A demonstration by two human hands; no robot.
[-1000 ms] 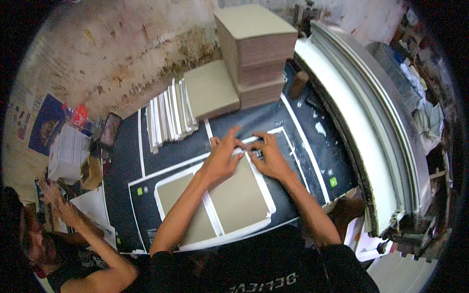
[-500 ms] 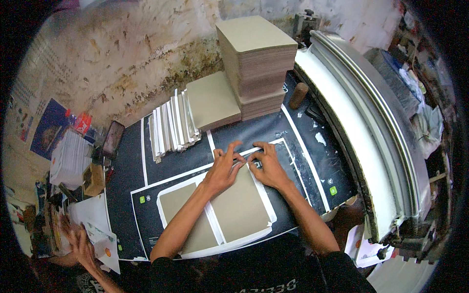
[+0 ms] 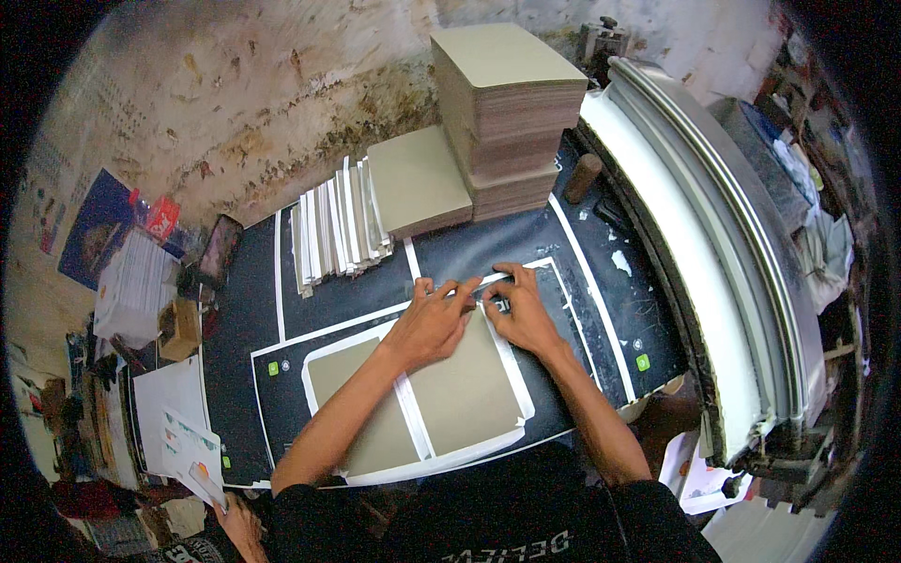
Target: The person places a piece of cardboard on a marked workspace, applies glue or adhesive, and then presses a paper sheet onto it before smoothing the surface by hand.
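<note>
On the black counter [image 3: 601,310], marked with white lines, lies a white sheet [image 3: 441,460] carrying two grey boards side by side: a left board [image 3: 361,413] and a right board [image 3: 465,389], with a narrow white strip between them.

The left hand [image 3: 430,324] lies flat, palm down, on the upper edge of the right board, its fingers [image 3: 450,293] spread and pointing toward 1 o'clock; its grip is open and closes on nothing, only pressing. The right hand [image 3: 521,314] sits just beside it at 3 o'clock, fingertips bent down onto the white flap [image 3: 497,302] at the top corner of the right board. Whether that grip pinches the flap or merely presses it cannot be told. The two hands almost touch at the fingertips.

At 12 o'clock from the hands stands a tall stack of grey boards [image 3: 511,103], with a lower stack [image 3: 418,183] touching it on its 9 o'clock side. At 10 o'clock from the hands a row of white-edged covers [image 3: 338,225] leans on edge. A brown cylinder [image 3: 582,176] stands at 1 o'clock, near the tall stack. A long curved white machine bed [image 3: 694,244] runs along the 3 o'clock side of the counter. At 8 o'clock, another person's hand [image 3: 239,525] holds printed papers [image 3: 183,441].
</note>
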